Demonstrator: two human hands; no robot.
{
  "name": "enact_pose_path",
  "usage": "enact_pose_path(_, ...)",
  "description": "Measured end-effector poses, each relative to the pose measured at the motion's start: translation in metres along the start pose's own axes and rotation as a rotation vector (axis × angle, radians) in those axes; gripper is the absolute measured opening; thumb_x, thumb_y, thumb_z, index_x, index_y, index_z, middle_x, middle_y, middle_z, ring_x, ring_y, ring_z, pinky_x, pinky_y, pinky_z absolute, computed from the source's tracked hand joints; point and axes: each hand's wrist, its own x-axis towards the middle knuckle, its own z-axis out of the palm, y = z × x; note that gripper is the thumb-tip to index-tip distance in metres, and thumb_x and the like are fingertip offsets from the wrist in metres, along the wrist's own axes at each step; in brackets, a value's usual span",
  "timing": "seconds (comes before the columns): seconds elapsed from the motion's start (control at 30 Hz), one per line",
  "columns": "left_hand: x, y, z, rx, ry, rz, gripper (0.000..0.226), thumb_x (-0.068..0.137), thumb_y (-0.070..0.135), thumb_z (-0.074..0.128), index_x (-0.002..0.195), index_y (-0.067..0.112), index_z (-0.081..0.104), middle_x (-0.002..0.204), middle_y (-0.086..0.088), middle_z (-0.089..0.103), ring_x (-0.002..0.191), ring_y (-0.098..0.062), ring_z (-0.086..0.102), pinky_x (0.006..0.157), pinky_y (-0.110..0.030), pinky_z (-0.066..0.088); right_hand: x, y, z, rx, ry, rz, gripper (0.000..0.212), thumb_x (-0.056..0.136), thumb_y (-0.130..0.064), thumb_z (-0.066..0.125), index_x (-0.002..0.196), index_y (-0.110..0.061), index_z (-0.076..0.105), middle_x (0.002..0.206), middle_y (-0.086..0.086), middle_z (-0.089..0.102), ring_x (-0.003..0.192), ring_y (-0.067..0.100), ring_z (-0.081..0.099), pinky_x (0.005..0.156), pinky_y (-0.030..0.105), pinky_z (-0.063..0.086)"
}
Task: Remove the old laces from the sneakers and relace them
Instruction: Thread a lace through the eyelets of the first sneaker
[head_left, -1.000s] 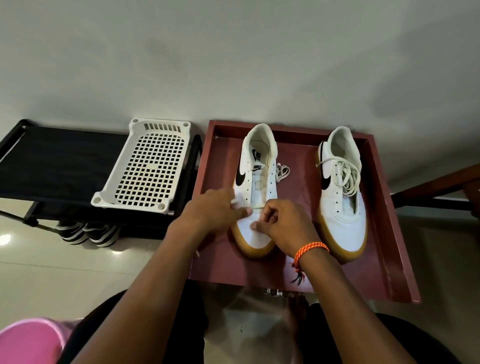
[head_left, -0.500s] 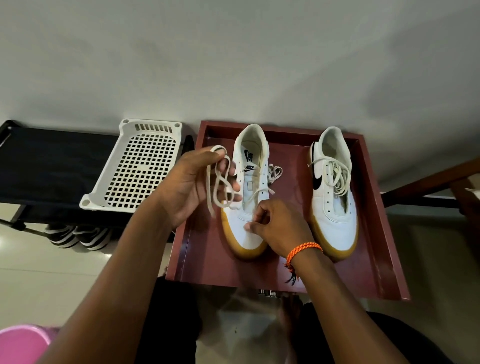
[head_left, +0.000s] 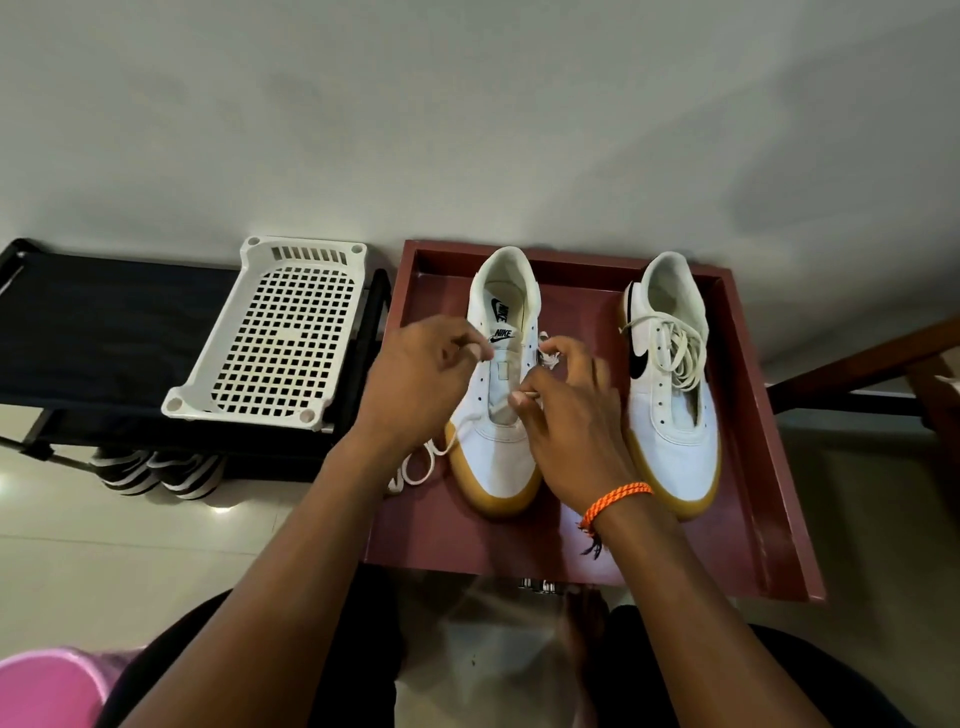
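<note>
Two white sneakers with gum soles stand toe-toward-me in a dark red tray (head_left: 748, 467). The left sneaker (head_left: 498, 374) has empty eyelets along most of its throat. Its loose white lace (head_left: 421, 465) trails off the toe's left side onto the tray. My left hand (head_left: 421, 379) pinches that lace beside the shoe's left eyelet row. My right hand (head_left: 566, 415) pinches a lace end at the right eyelet row, with a small lace bundle (head_left: 548, 358) above its fingers. The right sneaker (head_left: 670, 384) has a slack lace heaped on its tongue.
A white plastic perforated rack (head_left: 280, 338) lies on a black shoe stand (head_left: 104, 332) to the left, with striped shoes (head_left: 156, 470) beneath it. A wooden frame (head_left: 862, 364) lies to the right. A pink object (head_left: 47, 686) sits at the bottom left. My legs are below the tray.
My left hand, which was lifted left of the shoe with loops of lace, has come back to the shoe's left side. The lace loops now lie on the tray. My right hand moved up the throat.
</note>
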Motion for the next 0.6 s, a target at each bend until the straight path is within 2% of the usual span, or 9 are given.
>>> enact_pose_path(0.1, 0.000, 0.008, 0.008, -0.348, -0.296, -0.058, 0.028, 0.110, 0.007, 0.049, 0.121, 0.020, 0.072, 0.095, 0.004, 0.077, 0.069, -0.012, 0.066, 0.065, -0.028, 0.052, 0.009, 0.001, -0.002, 0.200, -0.040, 0.100, 0.030, 0.099, -0.049, 0.055, 0.089, -0.028, 0.074, 0.132, -0.009, 0.055, 0.119, 0.018, 0.044, 0.103, 0.045, 0.042)
enact_pose_path(0.17, -0.003, 0.015, 0.010, -0.461, -0.365, -0.086, 0.027, 0.112, 0.008, 0.045, 0.129, 0.015, 0.066, 0.091, -0.010, 0.076, 0.054, -0.020, 0.054, 0.056, -0.029, 0.048, 0.015, 0.001, -0.009, 0.625, -0.020, 0.213, 0.036, 0.094, -0.052, 0.057, 0.074, -0.026, 0.072, 0.112, -0.008, 0.061, 0.108, 0.018, 0.056, 0.095, 0.045, 0.046)
enact_pose_path(0.2, -0.003, 0.018, 0.009, -0.530, -0.361, -0.086, 0.028, 0.113, 0.008, 0.044, 0.131, 0.013, 0.064, 0.090, -0.014, 0.075, 0.051, -0.021, 0.049, 0.054, -0.028, 0.046, 0.018, 0.001, -0.014, 0.856, -0.009, 0.273, 0.035, 0.094, -0.047, 0.061, 0.072, -0.021, 0.071, 0.100, -0.005, 0.061, 0.094, 0.019, 0.059, 0.082, 0.043, 0.046)
enact_pose_path(0.23, -0.002, 0.018, 0.006, -0.608, -0.341, -0.091, 0.028, 0.113, 0.009, 0.044, 0.132, 0.012, 0.064, 0.088, -0.016, 0.073, 0.050, -0.021, 0.045, 0.053, -0.026, 0.044, 0.020, 0.003, -0.020, 1.034, -0.009, 0.332, 0.036, 0.095, -0.042, 0.065, 0.076, -0.012, 0.071, 0.087, -0.002, 0.057, 0.079, 0.019, 0.054, 0.068, 0.042, 0.036)
enact_pose_path(0.3, 0.002, 0.016, -0.002, -0.786, -0.291, -0.122, 0.030, 0.112, 0.013, 0.045, 0.135, 0.013, 0.064, 0.086, -0.014, 0.068, 0.053, -0.019, 0.040, 0.052, -0.026, 0.041, 0.022, 0.005, -0.033, 1.307, -0.004, 0.430, 0.033, 0.099, -0.036, 0.067, 0.088, -0.005, 0.071, 0.074, -0.002, 0.050, 0.070, 0.016, 0.042, 0.061, 0.042, 0.021)
enact_pose_path(0.4, 0.006, 0.011, -0.010, -0.944, -0.148, -0.278, 0.030, 0.111, 0.020, 0.046, 0.132, 0.012, 0.067, 0.081, -0.008, 0.063, 0.054, -0.014, 0.038, 0.049, -0.025, 0.035, 0.024, 0.008, -0.050, 1.690, 0.018, 0.447, 0.030, 0.104, -0.027, 0.060, 0.076, -0.018, 0.067, 0.072, -0.004, 0.052, 0.076, 0.015, 0.054, 0.068, 0.035, 0.044)
enact_pose_path(0.5, 0.009, -0.001, -0.007, -0.752, 0.116, -0.494, 0.023, 0.109, 0.015, 0.049, 0.118, 0.010, 0.070, 0.078, -0.004, 0.066, 0.049, -0.008, 0.046, 0.048, -0.024, 0.041, 0.025, 0.008, -0.055, 1.744, 0.019, 0.404, 0.032, 0.107, -0.027, 0.057, 0.078, -0.016, 0.058, 0.079, 0.004, 0.046, 0.077, 0.019, 0.054, 0.083, 0.035, 0.043)
enact_pose_path(0.53, 0.009, -0.007, -0.004, -0.592, 0.172, -0.472, 0.020, 0.107, 0.012, 0.051, 0.113, 0.013, 0.070, 0.080, -0.001, 0.068, 0.053, -0.006, 0.052, 0.054, -0.027, 0.045, 0.024, 0.007, -0.054, 1.685, 0.000, 0.381, 0.032, 0.107, -0.027, 0.058, 0.078, -0.014, 0.058, 0.079, 0.006, 0.047, 0.076, 0.020, 0.053, 0.082, 0.036, 0.042)
enact_pose_path(0.6, 0.005, -0.006, 0.000, -0.257, 0.202, -0.262, 0.022, 0.104, 0.009, 0.053, 0.110, 0.019, 0.073, 0.093, 0.009, 0.071, 0.077, -0.005, 0.063, 0.075, -0.030, 0.051, 0.021, 0.003, -0.048, 1.505, -0.052, 0.333, 0.033, 0.105, -0.027, 0.060, 0.075, -0.013, 0.061, 0.078, 0.009, 0.056, 0.075, 0.020, 0.054, 0.077, 0.033, 0.043)
